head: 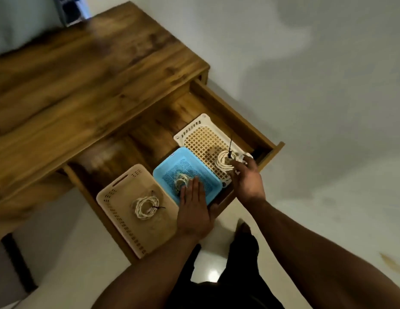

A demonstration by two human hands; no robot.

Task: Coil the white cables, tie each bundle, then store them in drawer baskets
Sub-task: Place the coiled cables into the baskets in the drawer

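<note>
Standing open below a brown wooden desk top (83,74), a wooden drawer (150,134) holds three plastic baskets side by side: a beige slotted basket (125,186), a blue mesh basket (165,161) and a white lattice basket (194,132). Each contains one coiled white cable bound with a black tie: the beige-basket coil (146,205), the blue-basket coil (180,181) and the white-basket coil (224,162). The left hand (193,210) lies flat over the blue mesh basket, fingers straight and together, fingertips on its coil, gripping nothing. The right hand (248,179) reaches the white-basket coil, fingertips at its near edge; blur prevents telling whether they pinch it.
</note>
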